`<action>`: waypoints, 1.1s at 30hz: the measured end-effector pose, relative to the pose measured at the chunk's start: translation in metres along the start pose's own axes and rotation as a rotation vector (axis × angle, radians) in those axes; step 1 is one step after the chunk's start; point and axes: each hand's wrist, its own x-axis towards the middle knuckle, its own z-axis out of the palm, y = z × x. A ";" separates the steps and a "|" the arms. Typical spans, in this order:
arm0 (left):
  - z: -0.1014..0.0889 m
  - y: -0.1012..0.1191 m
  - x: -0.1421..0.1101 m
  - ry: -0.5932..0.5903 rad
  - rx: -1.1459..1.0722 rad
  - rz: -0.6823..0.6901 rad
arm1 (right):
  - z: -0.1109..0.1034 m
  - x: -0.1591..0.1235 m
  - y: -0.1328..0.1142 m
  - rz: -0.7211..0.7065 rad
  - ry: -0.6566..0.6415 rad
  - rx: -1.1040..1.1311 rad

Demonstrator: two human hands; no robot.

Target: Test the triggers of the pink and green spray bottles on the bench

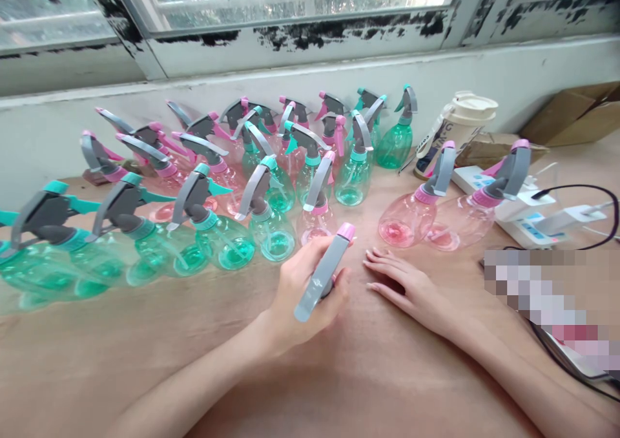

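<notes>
My left hand (pixel 295 296) is closed around the neck of a spray bottle (pixel 323 275) with a grey head and pink nozzle. Its body is hidden under the hand, so I see it mostly from above. My right hand (pixel 404 283) lies on the table just to the right, fingers stretched out and holding nothing. Directly beyond the left hand stands a pink spray bottle (pixel 317 215). Beside it is a green one (pixel 274 238). Two more pink bottles, one nearer (pixel 409 218) and one behind it (pixel 472 221), stand past the right hand's fingertips.
Rows of green and pink spray bottles (pixel 225 241) fill the table's (pixel 121 367) back left, below the window wall. At the back right are a lidded cup (pixel 462 118), a cardboard box (pixel 574 112) and a power strip (pixel 527 228) with cables. A blurred-out item lies at the right edge.
</notes>
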 end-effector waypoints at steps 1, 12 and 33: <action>0.000 0.000 0.000 0.000 0.004 -0.002 | 0.000 0.000 0.000 -0.001 0.001 0.000; 0.001 0.000 0.000 0.002 0.014 -0.018 | -0.001 0.000 0.000 0.001 -0.005 0.000; -0.001 0.003 0.002 0.000 0.025 -0.022 | -0.004 0.001 -0.004 0.010 0.003 0.023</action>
